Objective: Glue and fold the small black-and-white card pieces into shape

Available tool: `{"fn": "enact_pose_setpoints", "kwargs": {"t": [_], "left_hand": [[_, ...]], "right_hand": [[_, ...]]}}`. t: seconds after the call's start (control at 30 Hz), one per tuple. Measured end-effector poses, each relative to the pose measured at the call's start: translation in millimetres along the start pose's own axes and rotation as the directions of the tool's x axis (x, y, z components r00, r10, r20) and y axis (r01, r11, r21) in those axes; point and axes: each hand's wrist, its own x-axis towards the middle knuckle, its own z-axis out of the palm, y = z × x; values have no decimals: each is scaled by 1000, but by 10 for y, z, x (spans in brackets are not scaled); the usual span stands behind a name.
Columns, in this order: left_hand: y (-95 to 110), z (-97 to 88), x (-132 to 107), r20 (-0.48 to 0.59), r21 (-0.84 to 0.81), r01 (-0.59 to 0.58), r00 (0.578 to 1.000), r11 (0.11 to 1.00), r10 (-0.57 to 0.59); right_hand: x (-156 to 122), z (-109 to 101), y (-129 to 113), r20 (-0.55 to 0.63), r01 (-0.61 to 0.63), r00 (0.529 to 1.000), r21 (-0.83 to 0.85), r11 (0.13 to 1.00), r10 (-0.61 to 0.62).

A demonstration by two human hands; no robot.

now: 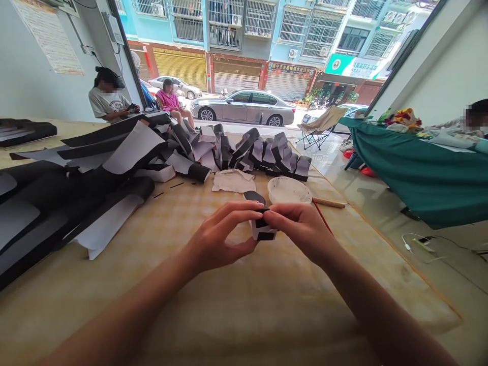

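Between my hands, above the near side of the bowl, is a small black-and-white folded piece (266, 235); its full shape is partly covered by my fingers. My left hand (224, 234) grips it from the left, thumb below and fingers on top. At its upper right edge, my right hand (297, 223) pinches it with thumb and forefinger. Just behind lies a dark rounded flap (254, 196), which may belong to the same piece. A round white bowl (290, 190) stands beyond my right hand, with a crumpled off-white cloth (233, 181) to its left.
Black-and-white sheets (133, 147) pile up on the left of the table (213, 305), and folded pieces (267, 150) line its far edge. A wooden-handled tool (328, 203) lies right of the bowl. Three people sit farther off. A green-draped table (412, 178) stands right.
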Motion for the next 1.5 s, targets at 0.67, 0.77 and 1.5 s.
{"fn": "enact_pose_setpoints", "kwargs": {"t": [0.67,0.77,1.5], "left_hand": [[60,-3,-11,30,15,148,988,989,-149],[69,-2,-8,47,2,161,986,987,-161],[55,24,-33,33,16,149,988,989,-149]], "right_hand": [[-37,48,-38,-66,-40,997,-67,997,35],[-37,55,-28,-38,-38,999,-90,995,35],[-33,152,77,-216,43,976,88,995,-23]]}}
